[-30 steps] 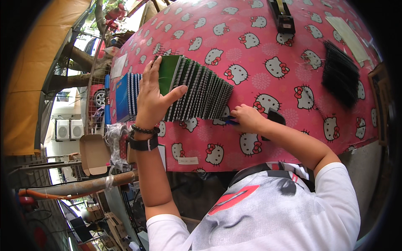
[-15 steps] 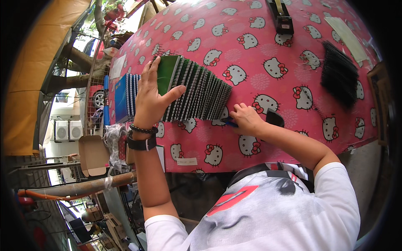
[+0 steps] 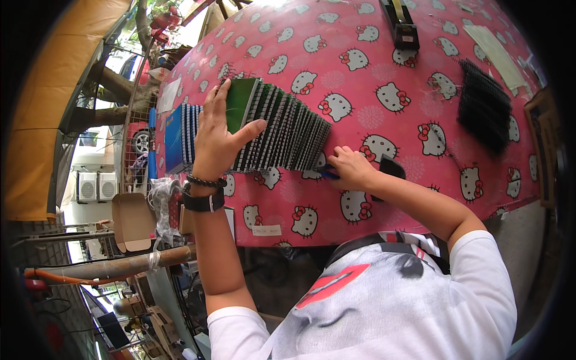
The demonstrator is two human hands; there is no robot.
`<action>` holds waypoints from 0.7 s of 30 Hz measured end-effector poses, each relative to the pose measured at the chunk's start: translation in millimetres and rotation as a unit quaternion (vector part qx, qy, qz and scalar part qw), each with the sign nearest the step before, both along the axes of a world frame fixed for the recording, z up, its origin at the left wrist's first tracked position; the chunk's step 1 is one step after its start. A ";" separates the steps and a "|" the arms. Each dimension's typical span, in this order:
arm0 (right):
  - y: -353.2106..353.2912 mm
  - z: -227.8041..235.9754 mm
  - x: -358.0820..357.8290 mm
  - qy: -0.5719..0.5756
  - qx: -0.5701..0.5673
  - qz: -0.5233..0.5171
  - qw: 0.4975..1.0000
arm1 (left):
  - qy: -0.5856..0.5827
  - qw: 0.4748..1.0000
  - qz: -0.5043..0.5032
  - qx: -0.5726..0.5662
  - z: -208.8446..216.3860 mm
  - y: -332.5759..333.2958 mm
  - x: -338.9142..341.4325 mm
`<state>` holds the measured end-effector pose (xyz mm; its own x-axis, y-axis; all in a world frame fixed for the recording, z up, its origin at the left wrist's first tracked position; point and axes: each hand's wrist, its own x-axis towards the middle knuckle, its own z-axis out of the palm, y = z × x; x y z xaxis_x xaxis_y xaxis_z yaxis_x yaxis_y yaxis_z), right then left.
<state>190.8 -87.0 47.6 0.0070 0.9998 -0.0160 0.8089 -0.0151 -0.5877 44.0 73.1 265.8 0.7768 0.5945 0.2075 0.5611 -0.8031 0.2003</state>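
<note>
A tall stack of spiral-bound notebooks point(image 3: 282, 129) leans over on the table, its top green cover point(image 3: 241, 103) facing left and its coiled edges toward me. My left hand point(image 3: 217, 133) lies on the top left end of this stack, fingers stretched out and thumb spread over the bindings. Just left of that hand is a smaller stack of blue spiral-bound notebooks point(image 3: 174, 139), partly hidden by it. By the stack's lower right end, my right hand point(image 3: 350, 168) pinches a small blue-handled tool point(image 3: 329, 173), mostly covered by the fingers. A dark flat object point(image 3: 392, 168) lies partly under my right forearm.
A pink patterned cover lies on the table point(image 3: 360, 90). A black tape dispenser point(image 3: 405, 33) stands at the far side. To the right are black binding coils point(image 3: 485, 111) and a pale strip point(image 3: 498, 57). An open cardboard box point(image 3: 133, 222) and clear plastic point(image 3: 163, 207) sit beyond the left edge.
My right hand has shifted very slightly with the blue-handled tool at the stack's end. My left hand stays on the notebooks.
</note>
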 end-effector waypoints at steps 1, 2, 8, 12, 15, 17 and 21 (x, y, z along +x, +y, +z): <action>0.3 0.4 -1.6 -0.008 -0.002 -0.002 1.000 | 0.001 1.000 0.000 0.000 0.7 0.3 1.0; 0.8 0.6 -3.3 -0.017 -0.004 -0.004 1.000 | 0.001 1.000 0.000 -0.001 1.2 0.4 1.7; 5.7 3.5 -3.1 0.027 -0.036 0.003 0.999 | 0.003 1.000 0.004 0.002 1.3 -0.5 0.8; 36.8 50.9 14.0 0.152 -0.308 0.026 0.939 | 0.000 1.000 0.009 0.000 0.0 1.1 -8.7; 59.6 -9.3 46.9 0.369 -0.395 0.044 0.840 | -0.004 1.000 -0.017 0.003 2.1 0.7 8.0; 56.4 -0.6 39.7 0.321 -0.367 0.044 0.872 | -0.004 1.000 -0.010 -0.001 0.6 0.6 4.9; 18.4 14.3 11.3 -0.003 -0.112 0.034 0.993 | -0.015 0.999 -0.004 -0.030 1.2 2.3 -1.5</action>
<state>202.1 -68.6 61.9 -0.0605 0.9694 -0.2381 0.8158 -0.0894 -0.5713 42.5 75.4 267.0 0.7753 0.6004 0.1962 0.5477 -0.7937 0.2646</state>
